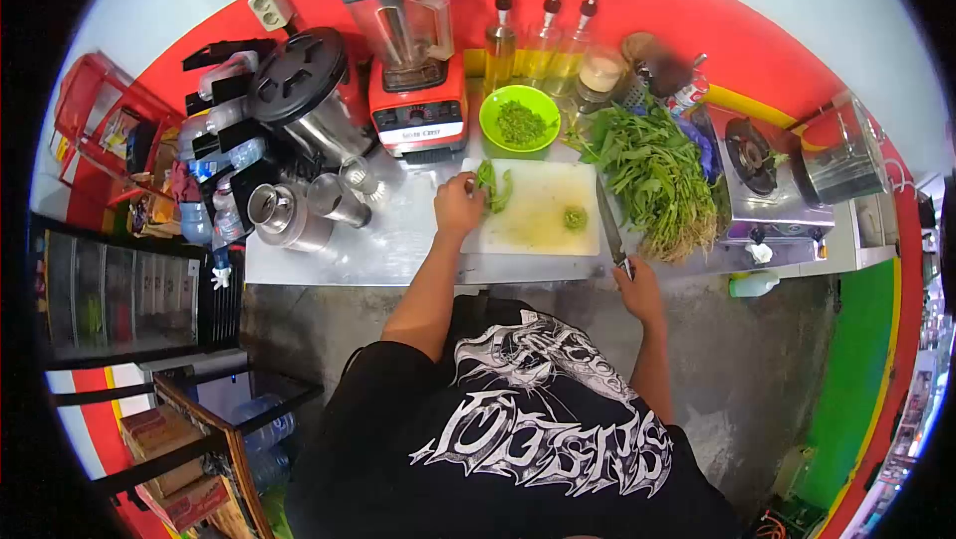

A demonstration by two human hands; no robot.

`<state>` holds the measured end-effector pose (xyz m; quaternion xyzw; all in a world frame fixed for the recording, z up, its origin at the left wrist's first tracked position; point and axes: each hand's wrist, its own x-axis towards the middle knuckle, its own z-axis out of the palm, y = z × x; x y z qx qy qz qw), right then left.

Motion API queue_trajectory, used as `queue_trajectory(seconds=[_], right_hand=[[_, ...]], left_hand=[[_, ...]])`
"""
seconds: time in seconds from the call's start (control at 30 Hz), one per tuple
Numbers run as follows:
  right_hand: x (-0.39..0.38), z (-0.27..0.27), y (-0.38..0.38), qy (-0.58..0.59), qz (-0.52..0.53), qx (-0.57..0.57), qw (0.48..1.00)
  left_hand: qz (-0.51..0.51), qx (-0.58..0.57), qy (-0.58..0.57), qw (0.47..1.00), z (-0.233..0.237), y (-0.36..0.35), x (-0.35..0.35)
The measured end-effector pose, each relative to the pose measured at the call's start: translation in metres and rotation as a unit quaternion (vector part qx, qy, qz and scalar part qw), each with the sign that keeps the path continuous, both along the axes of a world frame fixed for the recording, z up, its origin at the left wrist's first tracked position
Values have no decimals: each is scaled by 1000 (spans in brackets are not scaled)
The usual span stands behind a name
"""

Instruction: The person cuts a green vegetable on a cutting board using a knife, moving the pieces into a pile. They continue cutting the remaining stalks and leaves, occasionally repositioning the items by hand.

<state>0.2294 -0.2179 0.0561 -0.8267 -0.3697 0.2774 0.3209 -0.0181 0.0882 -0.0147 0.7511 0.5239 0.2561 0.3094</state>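
My right hand (637,285) is closed round the handle of a knife (610,220), whose blade points away from me along the right edge of the white cutting board (528,235). At the board's left edge, my left hand (458,205) has its fingers curled against several long green chilies (495,186). A small heap of chopped green pieces (575,218) lies on the right part of the board. Just behind stands a bright green bowl (488,121) holding more chopped green pieces (521,124).
A large bunch of leafy greens (652,170) lies right of the board, before a gas stove (767,205). Behind are a red blender (418,111) and pump bottles (543,46). Metal cups (289,215) and a lidded steel container (314,111) stand left.
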Motion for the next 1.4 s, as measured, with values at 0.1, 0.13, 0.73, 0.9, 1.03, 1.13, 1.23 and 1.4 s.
queue_trajectory(seconds=[0.1, 0.13, 0.73, 0.9, 1.03, 1.13, 1.23, 1.4], right_hand=[[8, -4, -7, -28, -10, 24, 999], [8, -3, -9, -35, -10, 28, 999], [-1, 6, 11, -8, 75, -13, 997], [-9, 15, 23, 4, 97, -19, 995], [-13, 15, 19, 4, 96, -6, 995], [-12, 15, 12, 7, 88, -19, 996], [-13, 16, 0, -12, 84, -19, 996], [-8, 1, -17, 5, 60, -29, 998]], left_hand=[[-13, 54, 29, 998, -4, 3, 5], [13, -1, 27, 1000, -6, 7, 7], [15, -186, -234, 954, 27, 11, -37], [46, -252, -271, 928, 58, -4, -37], [69, -308, -255, 914, 53, -9, -38], [62, -434, -312, 843, 41, -8, -38], [62, -463, -415, 781, 31, -10, -32], [76, -486, -378, 784, 15, -12, -19]])
